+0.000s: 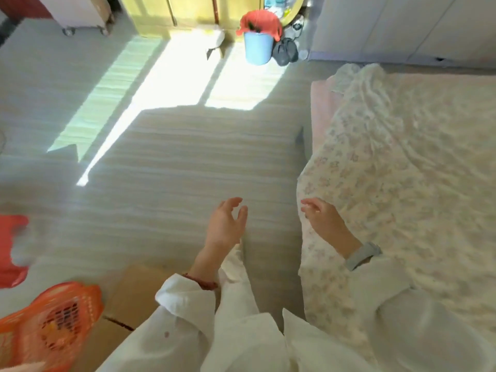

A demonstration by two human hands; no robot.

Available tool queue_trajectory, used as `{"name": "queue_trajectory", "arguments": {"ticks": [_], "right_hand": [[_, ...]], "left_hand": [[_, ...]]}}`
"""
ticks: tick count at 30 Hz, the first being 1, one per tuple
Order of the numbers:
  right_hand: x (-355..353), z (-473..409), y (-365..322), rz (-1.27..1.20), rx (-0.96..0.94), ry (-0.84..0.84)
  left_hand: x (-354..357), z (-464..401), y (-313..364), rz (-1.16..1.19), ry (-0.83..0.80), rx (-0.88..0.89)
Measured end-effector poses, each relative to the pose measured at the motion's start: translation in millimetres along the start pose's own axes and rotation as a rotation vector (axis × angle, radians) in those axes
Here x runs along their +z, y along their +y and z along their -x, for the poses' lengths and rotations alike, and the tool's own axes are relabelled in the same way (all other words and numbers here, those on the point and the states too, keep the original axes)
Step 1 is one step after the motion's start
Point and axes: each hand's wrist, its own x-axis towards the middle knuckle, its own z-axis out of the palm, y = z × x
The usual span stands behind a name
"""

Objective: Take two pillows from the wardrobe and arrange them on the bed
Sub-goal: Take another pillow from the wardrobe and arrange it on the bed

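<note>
Far left: red plastic item [12, 251], blurred, cannot tell what it is. Below it an orange mesh basket [53, 318] at bottom left, dark and reddish bits inside, too blurred to identify. Just right of the basket, a cardboard box [128, 296] on the floor, contents not visible. Top left: white wheeled unit [80, 12]. Grey wood-look floor [161, 170] with a bright sun patch. Top centre: light blue bucket [257, 48], red cloth [261, 24] draped over its rim, dark object poking out of the top. Dark shoes [285, 51] just beside the bucket. Left hand [225, 224] over the floor, fingers loosely spread, holding nothing. Right hand [323, 220] at the bed edge, fingers relaxed, empty, band on the wrist. Bed [418, 162] at right under a floral cover. Pillows not in view; white panelled doors [402, 25] top right, shut.
</note>
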Motion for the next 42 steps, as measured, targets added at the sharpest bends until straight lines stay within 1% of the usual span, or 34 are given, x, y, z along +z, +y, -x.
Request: {"name": "queue_trajectory", "arguments": {"ticks": [4,7,9,12,15,18,21,25,28,31,37,42], "right_hand": [[-19.9,-69.0,-39.8,-0.052,0.094,0.138],[-31.0,-118.9,-72.8,-0.087,0.135,0.195],[-41.7,-156.8,-93.5,-0.13,0.157,0.24],[-53.9,-199.4,-112.4,-0.184,0.173,0.276],[-72.8,-256.4,-124.4,-0.242,0.232,0.348],[-101.1,-329.7,-135.1,-0.277,0.265,0.369],[-137.6,-414.6,-150.3,-0.316,0.284,0.379],[-203.0,-524.8,-185.4,-0.339,0.281,0.375],[-248.1,-591.1,-216.2,-0.38,0.239,0.387],[-288.3,-651.2,-236.3,-0.385,0.228,0.389],[-360.1,-767.1,-244.6,-0.428,0.282,0.515],[-438.4,-855.7,-257.2,-0.514,0.352,0.626]], "left_hand": [[-3.9,-108.2,37.8,-0.041,-0.128,0.154],[-16.4,-177.6,64.0,-0.072,-0.186,0.252],[-22.2,-233.2,83.8,-0.103,-0.226,0.274],[-24.7,-292.4,109.4,-0.137,-0.259,0.322],[-14.0,-364.2,140.2,-0.151,-0.293,0.366],[2.2,-440.9,177.1,-0.169,-0.304,0.397],[17.3,-517.9,220.7,-0.188,-0.318,0.411],[27.8,-622.2,301.3,-0.227,-0.338,0.436],[28.1,-689.6,356.5,-0.227,-0.299,0.48],[36.4,-754.0,396.2,-0.218,-0.295,0.496],[87.7,-883.2,472.8,-0.228,-0.372,0.545],[131.0,-1000.2,555.0,-0.255,-0.464,0.664]]}}
